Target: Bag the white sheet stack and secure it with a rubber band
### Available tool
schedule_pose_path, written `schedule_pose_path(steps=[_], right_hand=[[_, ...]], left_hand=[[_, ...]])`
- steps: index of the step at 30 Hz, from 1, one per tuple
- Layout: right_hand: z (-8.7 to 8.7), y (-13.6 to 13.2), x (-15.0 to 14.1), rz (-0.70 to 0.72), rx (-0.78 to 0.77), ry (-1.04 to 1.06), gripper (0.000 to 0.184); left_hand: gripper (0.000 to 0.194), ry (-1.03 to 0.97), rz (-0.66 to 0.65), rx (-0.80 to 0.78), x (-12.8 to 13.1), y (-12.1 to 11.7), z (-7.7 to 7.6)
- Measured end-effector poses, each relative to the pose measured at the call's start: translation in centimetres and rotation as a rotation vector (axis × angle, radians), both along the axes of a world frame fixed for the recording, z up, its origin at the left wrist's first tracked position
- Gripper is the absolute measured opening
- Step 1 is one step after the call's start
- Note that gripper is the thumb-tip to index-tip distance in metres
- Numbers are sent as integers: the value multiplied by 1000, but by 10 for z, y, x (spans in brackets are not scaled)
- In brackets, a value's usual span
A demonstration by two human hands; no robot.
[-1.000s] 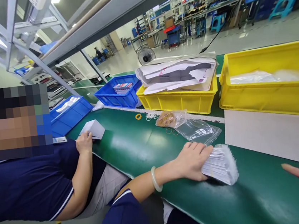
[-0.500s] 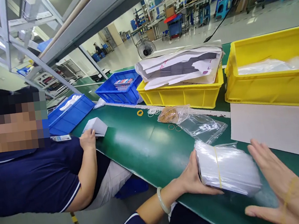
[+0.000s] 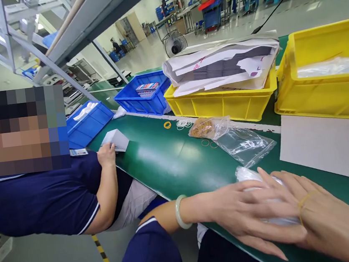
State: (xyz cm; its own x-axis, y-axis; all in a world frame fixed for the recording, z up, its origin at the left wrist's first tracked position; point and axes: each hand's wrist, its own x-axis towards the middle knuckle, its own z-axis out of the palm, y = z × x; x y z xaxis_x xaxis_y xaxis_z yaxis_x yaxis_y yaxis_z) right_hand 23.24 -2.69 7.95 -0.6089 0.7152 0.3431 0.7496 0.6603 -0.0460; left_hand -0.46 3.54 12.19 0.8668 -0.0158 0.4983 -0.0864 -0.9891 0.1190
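A bundle of clear plastic bags (image 3: 245, 174) lies on the green table in front of me, mostly hidden under both hands. My right hand (image 3: 309, 204) is at its right end, with fingers bent over the top; the thumb is out of sight. Around the back of that hand, near the wrist, runs a thin yellow rubber band (image 3: 303, 204). My left hand (image 3: 255, 208) stretches across the front of the bundle with its fingers extended and apart, the tips reaching my right hand close to the band. A pale bangle (image 3: 180, 212) circles my left wrist.
Beyond the bundle lie an open plastic bag of rubber bands (image 3: 207, 127), white rings (image 3: 184, 124) and a white sheet (image 3: 324, 147). Yellow bins (image 3: 222, 106) and blue bins (image 3: 140, 103) line the back. At left, a co-worker's hand (image 3: 106, 154) holds a white stack (image 3: 117, 139).
My left hand has let go of the bundle's left side and swung right over it to my right hand. My right hand has closed in from the right onto the bundle.
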Motion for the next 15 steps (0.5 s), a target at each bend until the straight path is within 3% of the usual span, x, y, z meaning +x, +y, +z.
schedule_pose_path(steps=[2, 4, 6, 8, 10, 12, 13, 15], right_hand=[[-17, -5, 3, 4, -32, -49, 99], [-27, -10, 5, -26, -84, -74, 94], [-25, -12, 4, -78, -126, -72, 92], [-10, -10, 0, -60, -109, -57, 92], [11, -7, -4, -11, -53, -14, 99], [29, -3, -7, 26, -1, 31, 102], [34, -2, -7, 34, 16, 45, 101], [35, -3, -6, 8, -15, 92, 92]], left_hand=[[25, 299, -121, -59, 17, 2, 21], [20, 479, -152, -137, 33, 5, 39], [18, 536, -186, -275, 46, 7, 53], [29, 612, -272, -449, 50, 8, 61], [43, 684, -397, -571, 45, 5, 61], [52, 606, -475, -557, 26, -1, 51], [55, 514, -455, -501, 13, -4, 43], [56, 364, -247, -323, -20, -8, 25]])
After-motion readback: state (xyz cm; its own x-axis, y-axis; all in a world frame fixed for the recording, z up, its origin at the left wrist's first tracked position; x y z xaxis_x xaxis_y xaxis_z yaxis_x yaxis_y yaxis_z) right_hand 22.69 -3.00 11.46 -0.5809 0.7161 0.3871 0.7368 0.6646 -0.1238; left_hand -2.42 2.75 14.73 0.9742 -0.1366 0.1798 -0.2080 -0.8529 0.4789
